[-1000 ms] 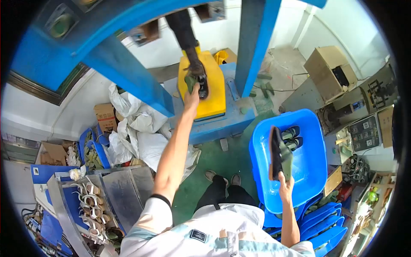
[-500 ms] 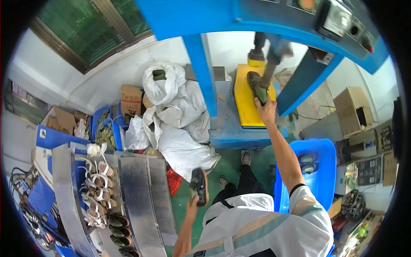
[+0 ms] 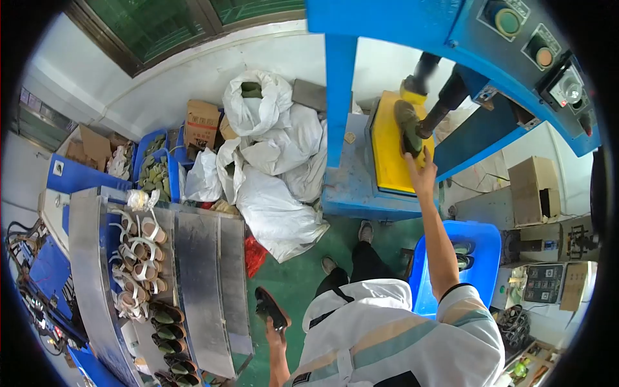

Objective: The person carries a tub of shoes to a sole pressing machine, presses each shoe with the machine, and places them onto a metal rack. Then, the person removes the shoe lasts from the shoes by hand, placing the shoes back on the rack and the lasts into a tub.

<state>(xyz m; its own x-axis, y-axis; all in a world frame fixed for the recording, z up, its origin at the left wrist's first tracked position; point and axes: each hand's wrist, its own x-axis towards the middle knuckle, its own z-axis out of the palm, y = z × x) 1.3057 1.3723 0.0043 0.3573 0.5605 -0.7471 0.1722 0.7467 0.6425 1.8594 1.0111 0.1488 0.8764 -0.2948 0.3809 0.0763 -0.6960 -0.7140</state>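
My left hand (image 3: 276,337) is closed around a dark shoe (image 3: 272,308), held low beside the metal rack. My right hand (image 3: 422,173) reaches forward under the blue press (image 3: 340,97). Its fingers are spread at the toe of a dark green shoe (image 3: 409,122), one fingertip at or very near it. That shoe lies on the yellow pad (image 3: 391,169) of the press, beneath a dark post (image 3: 451,93) whose lower end meets the shoe. A second post with a yellow foot (image 3: 413,89) stands behind it.
The metal rack (image 3: 196,271) on the left carries white sandals (image 3: 138,258) and several dark shoes (image 3: 169,332). White sacks (image 3: 280,209) lie by the wall. At my right stands a blue tub (image 3: 425,284) with shoes inside. Control buttons (image 3: 507,22) sit on the press's upper right.
My right hand's fingers have spread at the shoe's toe. My left hand has moved down and left with its shoe, which has turned. The view has shifted.
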